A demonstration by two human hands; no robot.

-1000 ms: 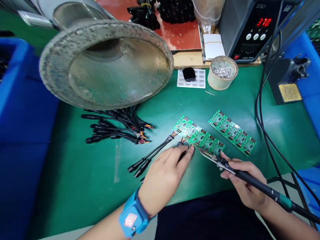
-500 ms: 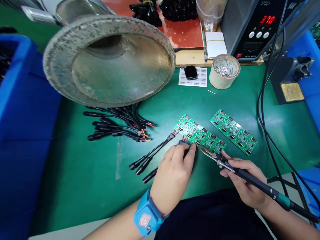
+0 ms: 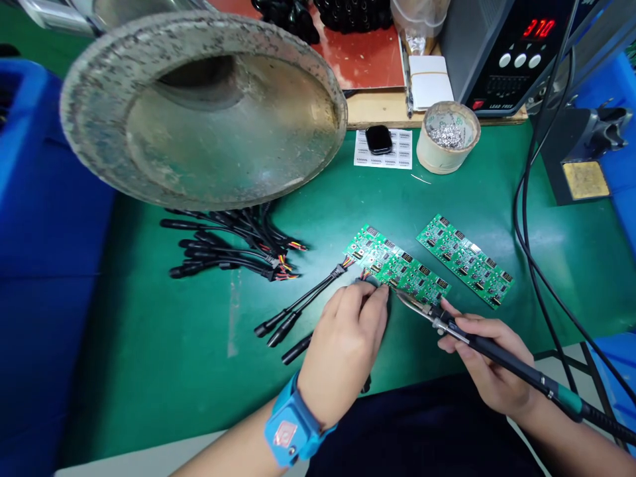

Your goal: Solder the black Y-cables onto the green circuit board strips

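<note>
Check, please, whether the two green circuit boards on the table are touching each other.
Apart. The head view shows a strip of green tabletop between the left circuit board and the right circuit board.

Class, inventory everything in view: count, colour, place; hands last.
Circuit boards: two, green, centre right
Soldering iron: one, black-green, lower right
Cables: many, black, mostly left
Hood: one, grey, upper left
Soldering station: one, grey, upper right
Iron stand: one, dark, right
Tub: one, cream, before station
Label sheet: one, white, beside tub
Square device: one, black, on sheet
Card stack: one, white, behind tub
Panel: one, red, top centre
Bunches: two, black, on panel
Container: one, translucent, top
Bins: two or more, blue, sides
Table: one, green, beneath
Wristband: one, blue, left wrist
Left hand: one, at left board
Right hand: one, holding soldering iron
</note>
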